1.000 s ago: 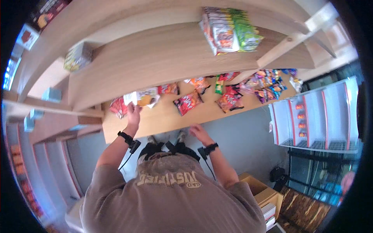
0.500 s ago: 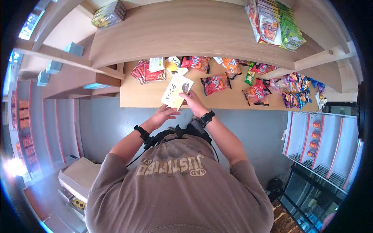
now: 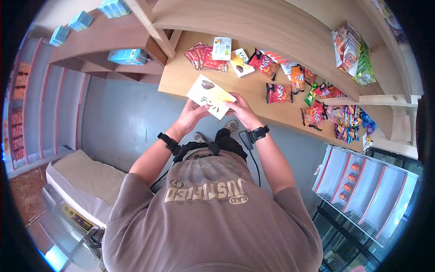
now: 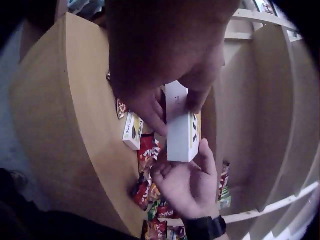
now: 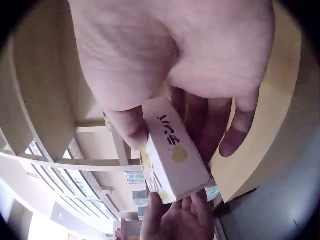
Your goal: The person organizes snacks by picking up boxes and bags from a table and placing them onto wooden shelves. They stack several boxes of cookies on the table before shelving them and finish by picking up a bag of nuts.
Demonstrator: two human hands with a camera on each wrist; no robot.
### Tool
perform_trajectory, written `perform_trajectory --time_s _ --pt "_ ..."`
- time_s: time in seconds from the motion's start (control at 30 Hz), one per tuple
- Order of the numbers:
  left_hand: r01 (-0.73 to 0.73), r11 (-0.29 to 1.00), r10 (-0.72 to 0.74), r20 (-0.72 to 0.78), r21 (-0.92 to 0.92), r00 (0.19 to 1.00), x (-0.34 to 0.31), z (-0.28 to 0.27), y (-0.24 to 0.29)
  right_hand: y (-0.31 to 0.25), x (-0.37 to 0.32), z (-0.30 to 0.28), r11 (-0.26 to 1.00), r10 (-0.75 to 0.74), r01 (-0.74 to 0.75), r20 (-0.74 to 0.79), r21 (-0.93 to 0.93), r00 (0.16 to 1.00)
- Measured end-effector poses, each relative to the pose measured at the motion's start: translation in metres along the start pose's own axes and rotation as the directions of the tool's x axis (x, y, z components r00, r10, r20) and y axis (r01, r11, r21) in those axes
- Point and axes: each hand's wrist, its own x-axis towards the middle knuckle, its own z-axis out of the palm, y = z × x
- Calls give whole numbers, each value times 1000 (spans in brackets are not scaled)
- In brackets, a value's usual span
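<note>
Both hands hold a flat white and yellow carton (image 3: pixel 204 93) with dark lettering and a small dark picture, in front of the shelf's edge. My left hand (image 3: pixel 189 119) grips its near left side, thumb on the face. The right hand (image 3: pixel 244 112) pinches the near right corner. In the left wrist view, the carton's plain white narrow side (image 4: pixel 179 135) lies between the left hand (image 4: pixel 165 65) and the right hand (image 4: pixel 185 187). Lettering and a yellow dot mark the side (image 5: pixel 175 150) in the right wrist view, between the right hand (image 5: pixel 175 55) and left fingers (image 5: pixel 154 212).
On the wooden shelf (image 3: pixel 174 81) lie red packets (image 3: pixel 213 61), two more white-yellow cartons, (image 3: pixel 222 48) one among them, and several snack bags (image 3: pixel 278 93). An upper board (image 3: pixel 253 31) overhangs them. White racks stand at both sides; a covered bench (image 3: pixel 86 181) is at lower left.
The left hand has lifted a carton off the shelf, and the right hand has joined it. Since half a second ago the carton has turned counterclockwise in the head view, which has itself swung.
</note>
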Motion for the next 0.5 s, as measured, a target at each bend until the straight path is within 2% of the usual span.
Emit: perform_trajectory --time_s 0.17,0.23,0.27,0.33,0.37,0.4,0.47,0.5 --pt "-66 996 62 -54 -61 997 -19 -26 -8 23 2 24 999 17 -18 -7 -34 1000" --pt "32 973 -70 -161 -228 985 -21 -47 -15 38 8 22 995 69 -72 -47 -64 997" --pt "26 971 -64 -155 -237 986 -20 -57 -19 42 9 22 994 67 -71 -50 -77 996" --pt "100 995 -104 -268 -30 958 -16 -78 -32 51 6 23 979 151 -171 -179 -107 972" --pt "150 988 -136 -277 31 951 -13 -87 -40 54 6 21 953 222 -255 -196 -161 955" --pt "144 989 -132 -274 25 953 -11 -91 -44 64 10 14 936 271 -302 -176 -183 946" --pt "230 972 -204 -296 54 933 -4 -99 -53 85 18 3 936 301 -333 -233 -114 925" --pt "214 975 -186 -307 62 934 3 -103 -56 88 21 -1 936 300 -333 -231 -118 926"
